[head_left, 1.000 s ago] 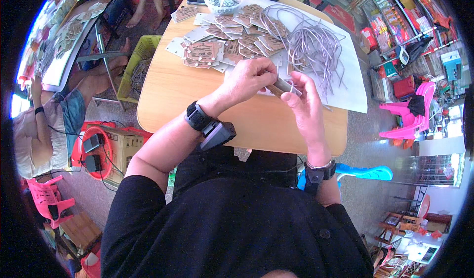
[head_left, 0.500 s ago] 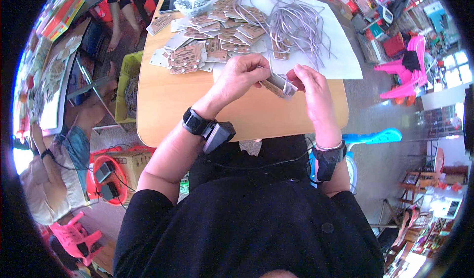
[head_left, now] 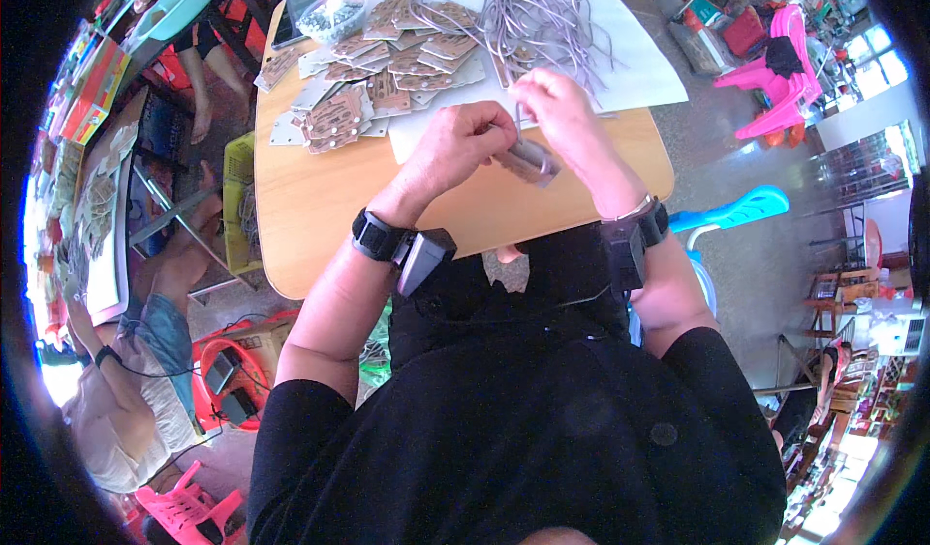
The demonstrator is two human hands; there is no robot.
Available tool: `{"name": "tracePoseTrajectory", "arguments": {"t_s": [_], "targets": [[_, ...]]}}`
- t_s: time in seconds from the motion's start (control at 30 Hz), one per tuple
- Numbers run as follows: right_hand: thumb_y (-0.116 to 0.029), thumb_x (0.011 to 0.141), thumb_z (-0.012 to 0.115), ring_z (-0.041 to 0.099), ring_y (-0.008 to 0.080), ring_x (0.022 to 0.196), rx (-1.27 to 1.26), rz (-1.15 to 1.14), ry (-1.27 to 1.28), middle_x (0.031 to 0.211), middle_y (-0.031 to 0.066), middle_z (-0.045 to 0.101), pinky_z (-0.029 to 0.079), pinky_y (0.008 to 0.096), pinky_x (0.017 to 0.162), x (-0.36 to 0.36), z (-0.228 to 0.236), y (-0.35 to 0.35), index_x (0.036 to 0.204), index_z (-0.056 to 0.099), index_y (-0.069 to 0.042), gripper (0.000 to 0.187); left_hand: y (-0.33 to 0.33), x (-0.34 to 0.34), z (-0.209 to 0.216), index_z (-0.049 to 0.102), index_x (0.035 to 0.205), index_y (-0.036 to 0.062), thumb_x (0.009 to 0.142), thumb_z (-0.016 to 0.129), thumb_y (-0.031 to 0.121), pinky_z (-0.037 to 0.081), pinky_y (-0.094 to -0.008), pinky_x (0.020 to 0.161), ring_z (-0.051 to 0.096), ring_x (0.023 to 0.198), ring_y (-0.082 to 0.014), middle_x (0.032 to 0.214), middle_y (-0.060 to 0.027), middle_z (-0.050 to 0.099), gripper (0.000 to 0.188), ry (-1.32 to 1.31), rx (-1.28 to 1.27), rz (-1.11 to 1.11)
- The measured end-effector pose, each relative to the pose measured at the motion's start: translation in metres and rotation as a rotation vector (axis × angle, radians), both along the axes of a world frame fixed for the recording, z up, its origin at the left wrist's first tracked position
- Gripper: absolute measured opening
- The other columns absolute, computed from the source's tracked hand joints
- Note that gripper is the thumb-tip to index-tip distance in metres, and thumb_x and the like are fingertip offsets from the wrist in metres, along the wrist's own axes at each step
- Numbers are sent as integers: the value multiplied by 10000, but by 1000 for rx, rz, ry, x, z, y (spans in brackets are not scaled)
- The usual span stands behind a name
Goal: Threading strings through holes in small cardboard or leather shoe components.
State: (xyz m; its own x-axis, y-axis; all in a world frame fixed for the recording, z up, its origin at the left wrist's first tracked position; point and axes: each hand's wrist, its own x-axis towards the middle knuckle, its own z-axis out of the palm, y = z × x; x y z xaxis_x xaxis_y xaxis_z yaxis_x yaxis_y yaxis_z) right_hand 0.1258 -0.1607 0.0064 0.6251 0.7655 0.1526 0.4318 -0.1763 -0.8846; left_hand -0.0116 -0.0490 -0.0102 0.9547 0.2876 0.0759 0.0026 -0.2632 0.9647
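Note:
Near the table's front part, my left hand (head_left: 460, 143) pinches a small flat card (head_left: 529, 161), tilted, with a brown printed side and a greyish edge. Just above it, to the right, my right hand (head_left: 564, 114) has its fingers closed on what looks like a thin grey-purple cord; a short stretch shows between the two hands. A loose heap of the same cord (head_left: 547, 27) lies behind my right hand. To the left spreads a pile of brown-printed cards (head_left: 392, 61) with small white studs on some.
A clear bowl of small pale pieces (head_left: 332, 17) stands behind the cards beside a phone (head_left: 291, 20). White sheet (head_left: 644, 61) covers part of the wooden table (head_left: 320, 220). A yellow crate (head_left: 237, 220) is left of it, a blue stool (head_left: 741, 211) right. Another person (head_left: 126, 400) sits at left.
My right hand has moved up and left, away from the card's end, its fingers now closed near the cord heap. My left hand keeps hold of the card. The whole view has shifted slightly.

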Motion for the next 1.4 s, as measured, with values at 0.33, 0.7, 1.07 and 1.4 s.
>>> {"name": "tracePoseTrajectory", "arguments": {"t_s": [0.33, 0.7, 1.07, 1.4], "targets": [[-474, 927, 503, 521, 98, 670, -177, 156, 514, 746, -7, 579, 417, 238, 613, -4, -18, -52, 848, 635, -38, 462, 7, -3, -4, 621, 844, 29, 861, 578, 162, 482, -250, 616, 580, 704, -101, 777, -19, 614, 141, -5, -107, 25], [-158, 837, 625, 501, 56, 687, 398, 123, 735, 815, 1, 621, 401, 226, 628, 16, 9, -33, 876, 615, -58, 108, 5, 8, -15, 612, 863, 21, 857, 567, 131, 461, -228, 565, 552, 659, -82, 760, -11, 603, 120, 69, -18, 128], [-155, 883, 584, 474, 28, 644, 383, 13, 460, 801, 10, 620, 373, 172, 547, 30, 45, -27, 909, 617, -40, 122, 3, 6, -13, 605, 932, 26, 917, 581, 209, 457, -209, 523, 540, 594, -68, 747, -1, 598, 185, 96, -2, 243], [-109, 898, 550, 526, 77, 617, 544, -19, 510, 854, 79, 622, 409, 201, 530, 84, 65, -33, 967, 598, 12, 147, -2, 6, -20, 635, 968, 27, 802, 670, 67, 504, -266, 655, 585, 756, -121, 886, -62, 591, 174, -100, 156, 8]]}}
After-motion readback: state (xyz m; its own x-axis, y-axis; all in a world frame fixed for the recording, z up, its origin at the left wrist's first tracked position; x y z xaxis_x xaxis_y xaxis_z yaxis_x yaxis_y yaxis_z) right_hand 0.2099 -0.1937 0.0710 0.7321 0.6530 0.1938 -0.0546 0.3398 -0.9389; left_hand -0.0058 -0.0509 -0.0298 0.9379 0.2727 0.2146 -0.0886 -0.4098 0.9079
